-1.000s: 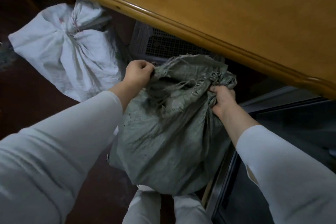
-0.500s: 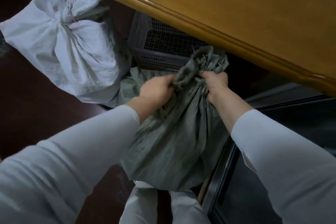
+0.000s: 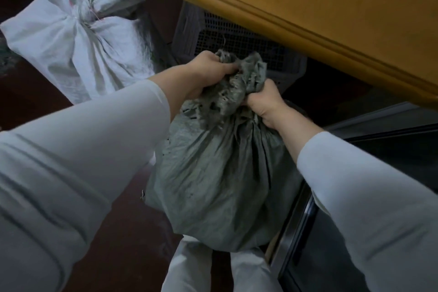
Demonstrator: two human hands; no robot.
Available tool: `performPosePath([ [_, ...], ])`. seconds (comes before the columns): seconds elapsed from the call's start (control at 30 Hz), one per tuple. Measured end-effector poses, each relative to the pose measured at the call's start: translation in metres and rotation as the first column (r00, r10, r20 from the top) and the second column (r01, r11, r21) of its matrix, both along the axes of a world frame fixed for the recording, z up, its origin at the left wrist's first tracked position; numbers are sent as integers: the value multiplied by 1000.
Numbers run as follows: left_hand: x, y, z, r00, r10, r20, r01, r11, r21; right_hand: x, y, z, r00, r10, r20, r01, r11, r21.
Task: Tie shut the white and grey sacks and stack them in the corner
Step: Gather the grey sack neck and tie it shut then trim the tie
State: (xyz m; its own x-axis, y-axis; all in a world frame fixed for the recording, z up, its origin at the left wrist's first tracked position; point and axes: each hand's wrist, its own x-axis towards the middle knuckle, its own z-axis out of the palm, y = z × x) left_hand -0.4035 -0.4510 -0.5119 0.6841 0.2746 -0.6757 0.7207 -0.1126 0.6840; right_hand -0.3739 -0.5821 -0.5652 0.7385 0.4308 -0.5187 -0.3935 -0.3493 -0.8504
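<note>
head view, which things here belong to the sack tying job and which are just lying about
Job: grey sack, gripped at its neck by left hand and right hand; white sack, already tied.
Lying about: wooden table; grey mesh crate under it.

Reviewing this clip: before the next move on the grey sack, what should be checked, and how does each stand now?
1. Left hand grips the grey sack at its gathered mouth: ok.
2. Right hand grips the neck: ok.
3. Mouth bunched closed: ok.
4. String or knot on it: not ok, none seen.
5. White sack tied shut: ok.
6. Corner free for stacking: cannot tell.
</note>
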Motion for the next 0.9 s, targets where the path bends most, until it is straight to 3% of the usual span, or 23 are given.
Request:
performPosePath([
  [0.07, -4, 12, -4, 984, 164, 72, -140, 955, -260, -5, -3, -12, 970, -227, -93, 230, 973, 28],
  [0.1, -8, 20, -11, 950, 295, 105, -234, 891, -389, -5, -8, -18, 944, -294, -148, 303, 952, 45],
  [0.13, -14, 27, -18, 915, 381, 136, -290, 853, -434, -4, -13, -23, 920, -337, -200, 355, 933, 59],
  [0.17, -23, 34, -28, 905, 380, 193, -294, 884, -364, -3, -18, -29, 898, -367, -241, 393, 917, 64],
  [0.2, -35, 39, -39, 936, 251, 247, -218, 964, -153, -1, -22, -34, 880, -390, -273, 421, 905, 65],
  [0.23, -47, 41, -51, 972, 2, 236, -27, 994, 104, 0, -23, -38, 864, -403, -301, 441, 895, 68],
  [0.27, -59, 38, -64, 959, -232, 161, 171, 931, 322, 1, -24, -39, 852, -409, -328, 454, 888, 72],
  [0.3, -67, 32, -76, 930, -351, 108, 265, 845, 465, 1, -23, -40, 842, -408, -353, 462, 883, 83],
  [0.33, -71, 25, -84, 932, -337, 136, 219, 820, 528, 2, -23, -41, 835, -403, -374, 470, 877, 103],
  [0.4, -69, 9, -87, 930, -128, 345, -68, 861, 504, 2, -23, -42, 828, -392, -401, 482, 863, 151],
  [0.43, -64, 5, -85, 913, -109, 393, -110, 862, 495, 1, -24, -43, 831, -385, -402, 479, 862, 164],
  [0.53, -54, -3, -86, 895, -280, 348, 59, 846, 530, 3, -23, -45, 846, -357, -395, 455, 871, 188],
  [0.67, -44, -5, -85, 905, -375, 202, 218, 815, 538, 4, -21, -43, 846, -361, -393, 460, 866, 196],
  [0.73, -45, 3, -87, 937, -291, 192, 177, 872, 455, 4, -23, -44, 821, -413, -395, 510, 841, 180],
  [0.8, -47, 15, -84, 968, -110, 224, 33, 946, 322, 2, -24, -42, 792, -454, -407, 557, 811, 178],
  [0.9, -48, 22, -73, 964, 42, 261, -92, 979, 184, 1, -21, -40, 749, -481, -456, 610, 768, 193],
])
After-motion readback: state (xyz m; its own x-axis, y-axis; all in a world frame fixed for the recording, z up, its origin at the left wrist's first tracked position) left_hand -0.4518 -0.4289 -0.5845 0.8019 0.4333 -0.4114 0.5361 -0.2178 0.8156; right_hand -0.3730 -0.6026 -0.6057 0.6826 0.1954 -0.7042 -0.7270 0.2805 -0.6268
